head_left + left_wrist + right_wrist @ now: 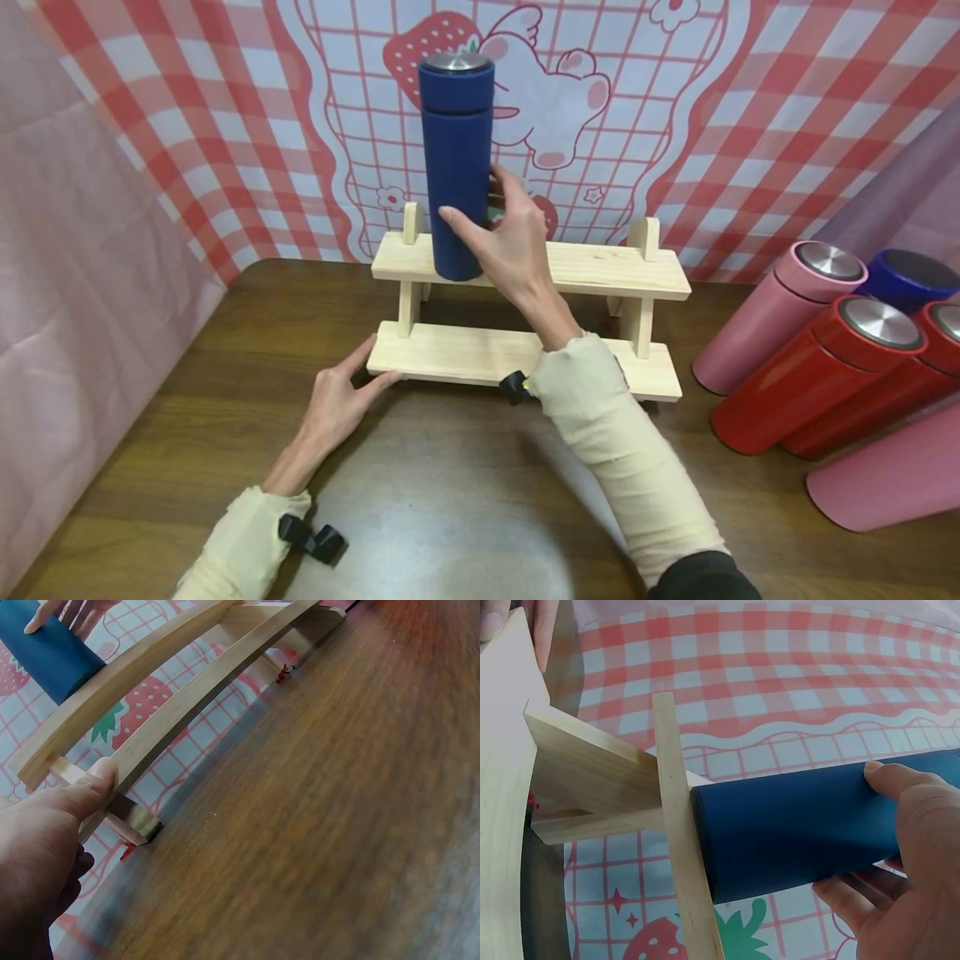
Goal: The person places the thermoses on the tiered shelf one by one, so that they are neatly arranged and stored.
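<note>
The person's right hand (513,242) held a dark blue cylindrical bottle with a silver metal disc on its cap (456,158), thumb on one side and curled fingers on the other, gripping it around the lower half. With the middle of the pale wooden two-tier rack (480,354) as the dial's centre in the head view, the bottle stood upright at eleven o'clock, its base at the left part of the upper shelf (592,265); whether the shelf bore its full weight could not be told. The left hand (333,404), at eight o'clock, pinched the left end of the lower shelf (435,346), thumb along the front edge. Toward three o'clock, well apart from the held bottle, a pink cylindrical bottle with a silver top (776,317) stood on the brown wood-grain tabletop (210,400), near a bright blue bottle with a dark top (903,279) and two red bottles, the nearer silver-topped (813,375). A second pink bottle, cut off by the frame (892,479), was at four o'clock. Behind the rack, at twelve o'clock, hung a red-and-white checked cloth printed with strawberries (225,83); pale pink fabric (90,292) hung at nine o'clock. Cream-coloured sleeves (622,450) covered both forearms.
</note>
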`<state>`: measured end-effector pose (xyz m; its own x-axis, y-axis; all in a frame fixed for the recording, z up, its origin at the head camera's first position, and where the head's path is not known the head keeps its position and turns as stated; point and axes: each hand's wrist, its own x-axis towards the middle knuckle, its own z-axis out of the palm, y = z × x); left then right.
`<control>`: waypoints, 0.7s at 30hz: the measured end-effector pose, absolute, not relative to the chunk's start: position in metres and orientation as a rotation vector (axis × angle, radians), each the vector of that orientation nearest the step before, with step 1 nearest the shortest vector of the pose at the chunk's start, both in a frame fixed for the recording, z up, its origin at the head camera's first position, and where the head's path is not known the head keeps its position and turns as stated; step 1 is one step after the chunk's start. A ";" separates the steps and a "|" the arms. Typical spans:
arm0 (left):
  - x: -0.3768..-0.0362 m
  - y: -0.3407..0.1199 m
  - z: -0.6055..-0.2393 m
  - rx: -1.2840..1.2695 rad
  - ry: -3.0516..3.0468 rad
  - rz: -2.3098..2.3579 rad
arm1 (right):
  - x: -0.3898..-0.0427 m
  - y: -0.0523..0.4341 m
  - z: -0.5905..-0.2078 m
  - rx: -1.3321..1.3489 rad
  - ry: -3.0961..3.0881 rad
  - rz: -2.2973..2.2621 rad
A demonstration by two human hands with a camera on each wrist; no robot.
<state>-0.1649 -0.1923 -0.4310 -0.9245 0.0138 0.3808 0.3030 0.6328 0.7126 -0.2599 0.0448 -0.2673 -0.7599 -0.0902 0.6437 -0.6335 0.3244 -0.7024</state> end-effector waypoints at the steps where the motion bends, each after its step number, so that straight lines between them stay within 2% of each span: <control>1: -0.165 -0.192 -0.431 -0.253 -2.516 -1.188 | -0.261 0.044 -0.267 0.635 -2.103 1.442; 21: -0.164 -0.191 -0.431 -0.245 -2.512 -1.182 | -0.273 0.039 -0.269 0.609 -2.226 1.350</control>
